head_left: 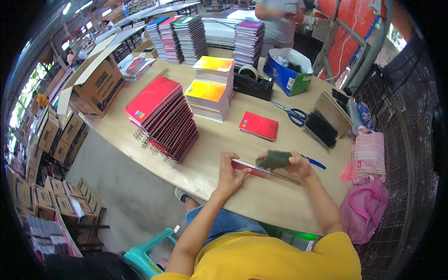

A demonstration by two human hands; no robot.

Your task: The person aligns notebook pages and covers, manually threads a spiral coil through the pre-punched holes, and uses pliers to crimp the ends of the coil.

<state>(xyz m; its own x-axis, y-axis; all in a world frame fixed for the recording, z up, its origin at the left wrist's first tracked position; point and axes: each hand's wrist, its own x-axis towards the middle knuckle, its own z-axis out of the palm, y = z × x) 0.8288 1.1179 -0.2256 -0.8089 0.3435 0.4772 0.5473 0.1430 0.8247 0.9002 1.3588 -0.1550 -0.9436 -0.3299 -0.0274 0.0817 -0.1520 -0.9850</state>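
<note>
My left hand (228, 176) grips a red notebook (246, 169) stood on its edge, with thumb in front and fingers behind. A dark wire spiral (285, 178) runs along the notebook's upper edge and sticks out past its right end. In my right hand (301, 166) is a dark green pad (273, 159), held just above the spiral; whether it touches the coil, I cannot tell. Beyond my hands lies another red notebook (258, 126), flat on the table. A blue pen-like tool (315, 163) rests beside my right hand.
Left stands a tall stack of red spiral notebooks (163, 121), with yellow-covered stacks (207, 91) behind. Blue scissors (295, 115), loose black spirals (321, 130), a tape dispenser (254, 84) and a blue-green box (287, 74) sit farther right. Pink bags (366, 200) border the table's right side.
</note>
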